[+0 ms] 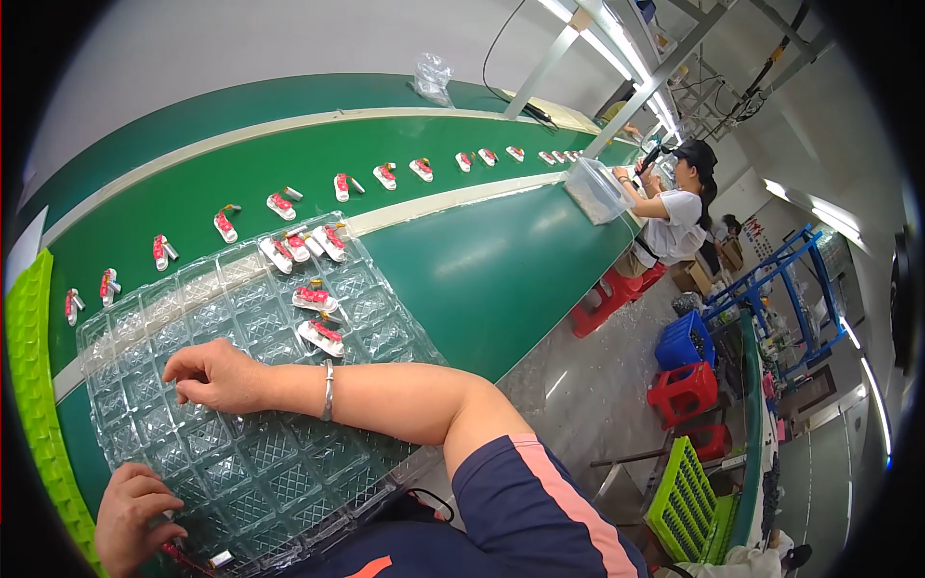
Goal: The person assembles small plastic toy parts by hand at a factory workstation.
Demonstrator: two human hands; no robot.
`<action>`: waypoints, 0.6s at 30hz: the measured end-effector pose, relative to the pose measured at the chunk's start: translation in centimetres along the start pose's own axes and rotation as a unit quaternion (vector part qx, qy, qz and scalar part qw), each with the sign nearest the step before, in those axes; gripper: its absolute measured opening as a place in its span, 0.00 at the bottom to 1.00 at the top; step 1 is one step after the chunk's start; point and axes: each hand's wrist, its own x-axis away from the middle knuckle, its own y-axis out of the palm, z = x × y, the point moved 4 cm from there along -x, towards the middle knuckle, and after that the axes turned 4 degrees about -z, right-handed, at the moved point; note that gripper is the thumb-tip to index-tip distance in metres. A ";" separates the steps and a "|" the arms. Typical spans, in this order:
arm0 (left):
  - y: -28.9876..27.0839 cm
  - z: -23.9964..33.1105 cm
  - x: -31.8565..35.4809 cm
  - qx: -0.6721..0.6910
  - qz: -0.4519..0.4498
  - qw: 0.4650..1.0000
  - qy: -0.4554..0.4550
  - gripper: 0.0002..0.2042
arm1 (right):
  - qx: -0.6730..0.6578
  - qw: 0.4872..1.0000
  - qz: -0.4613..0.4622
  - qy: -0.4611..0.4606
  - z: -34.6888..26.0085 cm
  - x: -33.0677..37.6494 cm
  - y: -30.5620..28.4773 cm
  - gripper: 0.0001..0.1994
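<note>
Over the clear plastic tray point(260, 405), a thin sheet of square pockets, my right hand point(222, 378) hovers with loosely curled fingers, thumb and forefinger apart and nothing visible between them. My left hand point(137, 518) is at the tray's near left corner, fingers bent and apart. Just beside its thumb lies a part with red on it and a silver cylinder point(222, 559), mostly cut off by the lower edge. Several small white-and-red assemblies, among them one assembly point(321, 337) near my right wrist, sit in the tray's right-hand pockets, some with silver cylinders attached.
More such assemblies point(224, 226) are spaced in a row along the green belt point(385, 144). A lime-green ridged tray point(39, 405) stands at far left. Farther right, a person point(679, 207) works beside a clear bin point(597, 191); red stools point(684, 393) stand on the floor.
</note>
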 end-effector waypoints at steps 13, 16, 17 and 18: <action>1.8 2.4 5.7 -0.002 0.061 0.987 -0.151 0.23 | 0.017 1.000 0.005 -0.016 0.4 -0.1 0.0 0.08; 1.6 2.7 5.8 -0.003 0.053 0.986 -0.155 0.23 | 0.019 1.000 0.004 -0.020 0.1 -0.1 0.1 0.08; 1.5 2.9 5.8 -0.005 0.054 0.986 -0.155 0.23 | 0.019 0.999 0.011 -0.023 0.0 0.0 0.0 0.08; 1.5 3.0 5.8 -0.003 0.058 0.986 -0.154 0.23 | 0.020 0.999 0.018 -0.026 -0.1 0.0 0.0 0.07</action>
